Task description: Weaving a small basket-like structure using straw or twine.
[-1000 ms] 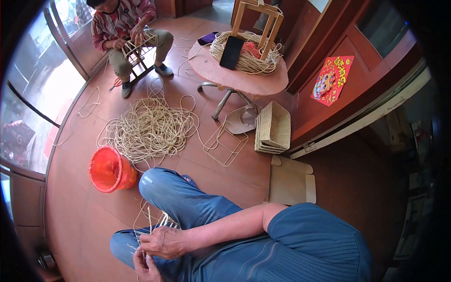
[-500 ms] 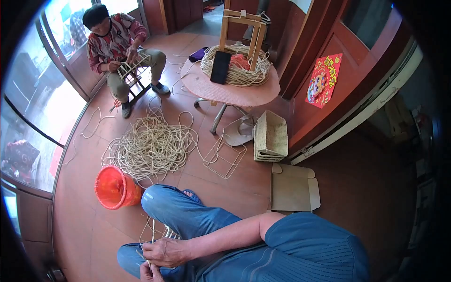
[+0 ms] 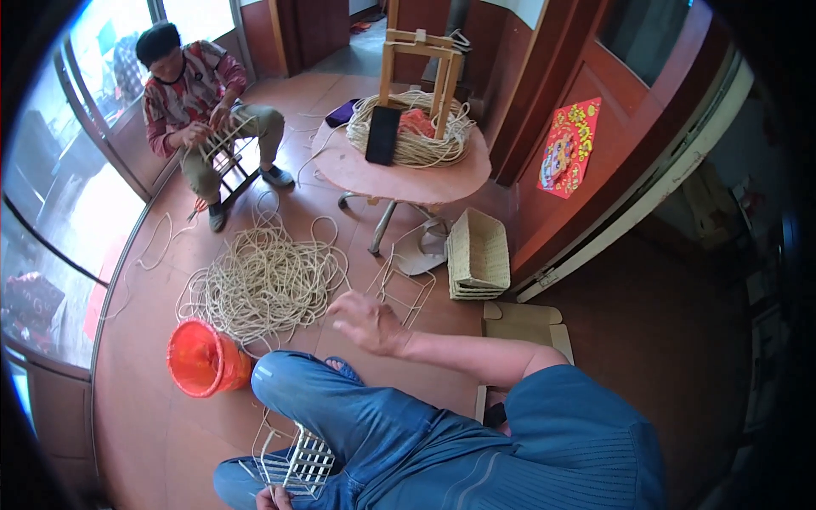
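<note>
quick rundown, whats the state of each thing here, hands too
right hand: raised, open, holding nothing
left hand: low at the frame edge, on the wire frame; grip unclear
wire frame: between the knees, partly woven
cord pile: loose, tangled on the floor
orange bucket: tipped on its side
woven baskets: stacked by the table

The right hand [image 3: 367, 323] is raised at the centre, fingers loosely spread and holding nothing, above the rope pile [image 3: 263, 285]. At six o'clock the left hand [image 3: 274, 499] grips a wire frame [image 3: 302, 463]. An orange bucket [image 3: 202, 359] lies at eight o'clock; a round worktop [image 3: 399, 174] stands at twelve.
</note>
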`<state>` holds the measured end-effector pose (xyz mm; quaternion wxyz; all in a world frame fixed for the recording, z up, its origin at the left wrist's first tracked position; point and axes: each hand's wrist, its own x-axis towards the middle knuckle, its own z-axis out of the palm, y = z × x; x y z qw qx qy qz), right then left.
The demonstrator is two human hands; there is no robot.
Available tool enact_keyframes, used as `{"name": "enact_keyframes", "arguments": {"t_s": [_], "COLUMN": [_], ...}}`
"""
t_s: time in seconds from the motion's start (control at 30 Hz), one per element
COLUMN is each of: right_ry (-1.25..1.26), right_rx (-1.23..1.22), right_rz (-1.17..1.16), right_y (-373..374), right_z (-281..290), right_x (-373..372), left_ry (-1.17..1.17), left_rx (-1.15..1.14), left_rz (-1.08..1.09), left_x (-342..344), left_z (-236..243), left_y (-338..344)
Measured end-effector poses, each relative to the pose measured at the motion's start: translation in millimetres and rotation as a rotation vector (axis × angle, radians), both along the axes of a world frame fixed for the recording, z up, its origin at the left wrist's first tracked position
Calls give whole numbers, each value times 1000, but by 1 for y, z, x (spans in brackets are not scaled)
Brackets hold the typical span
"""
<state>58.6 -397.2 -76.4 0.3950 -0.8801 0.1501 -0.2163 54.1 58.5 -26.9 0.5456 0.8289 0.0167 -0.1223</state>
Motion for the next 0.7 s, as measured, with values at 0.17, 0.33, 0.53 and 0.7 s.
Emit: {"name": "enact_keyframes", "arguments": {"t_s": [0.17, 0.33, 0.53, 0.7], "right_ry": [57, -70, -162, -146], "right_rx": [222, 244, -180, -287], "right_rz": [-236, -373, -881, -968], "right_y": [-78, -142, -316, -428], "right_z": [-39, -61, 38, 135], "right_x": [-17, -29, -28, -49], "left_ry": [4, 11, -23, -42], "left_rx": [-7, -28, -10, -94], "left_rz": [-1, 29, -39, -48], "left_x": [2, 0, 8, 10], "left_z": [-8, -7, -16, -22], "left_y": [6, 6, 15, 12]}}
